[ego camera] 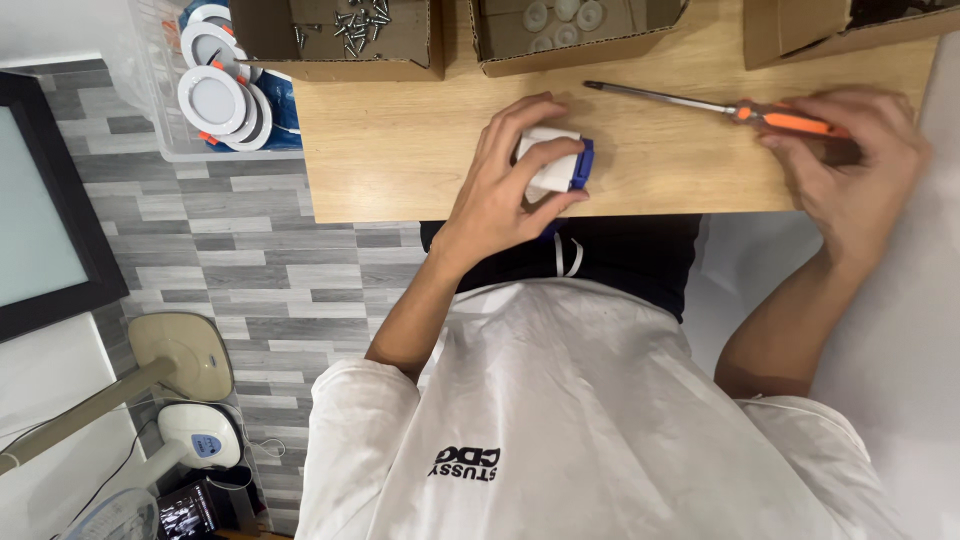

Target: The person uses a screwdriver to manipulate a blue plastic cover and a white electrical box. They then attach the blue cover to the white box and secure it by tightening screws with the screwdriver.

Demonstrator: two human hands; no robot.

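My left hand (505, 175) grips a small white box-shaped part with a blue end (556, 163) and presses it against the wooden table (400, 150) near its front edge. My right hand (850, 165) holds an orange-handled screwdriver (715, 106) by the handle. The screwdriver's metal shaft lies nearly flat over the table and points left, with its tip above and a little to the right of the white part, apart from it.
Along the table's far edge stand three cardboard boxes: one with several loose screws (345, 35), one with round white discs (570, 30), one at the right (840, 30). A clear bin of round white lamps (215, 90) sits to the left, a fan base (185, 360) on the floor.
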